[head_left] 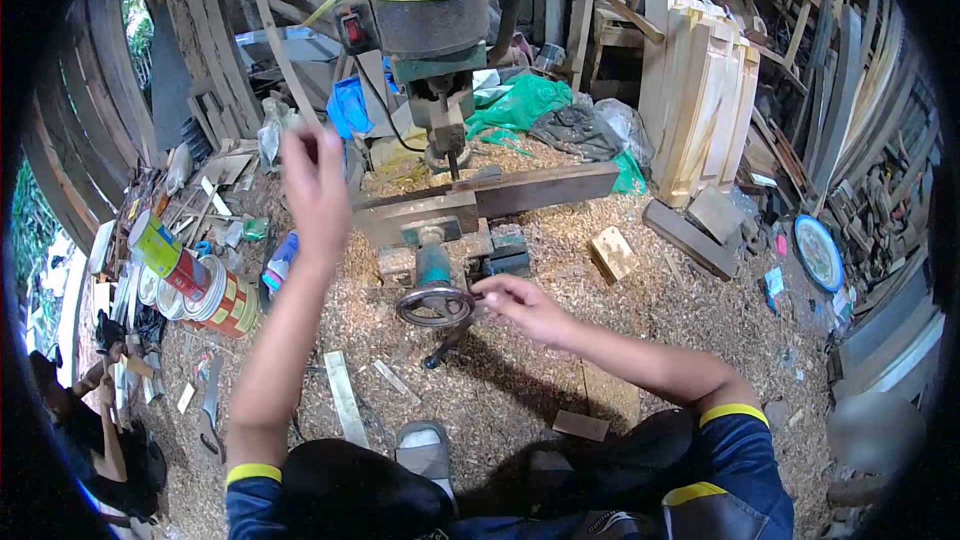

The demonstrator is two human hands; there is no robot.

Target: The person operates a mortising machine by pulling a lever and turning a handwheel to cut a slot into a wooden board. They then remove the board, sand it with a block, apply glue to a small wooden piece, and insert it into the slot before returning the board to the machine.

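My right hand (525,308) is at the right edge of a metal handwheel (436,306), its thumb and fingers closed at the rim. Behind the wheel, a clamp presses a wooden block (418,220) against a long dark wooden beam (545,188). Above the beam hangs the drill bit (453,162) of a machine with a large cylindrical motor (424,0). Raised to the left of the machine, my left hand (316,185) is smeared by motion. A long pale strip (283,50) ends near its fingertips; whether they touch it cannot be made out.
Wood shavings cover the floor. A wooden block (613,254) and a dark plank (690,238) lie to the right, near stacked carved timbers (705,90). Paint buckets (225,302) and a machete-like blade (211,395) are at left. Another person (100,430) works at far left.
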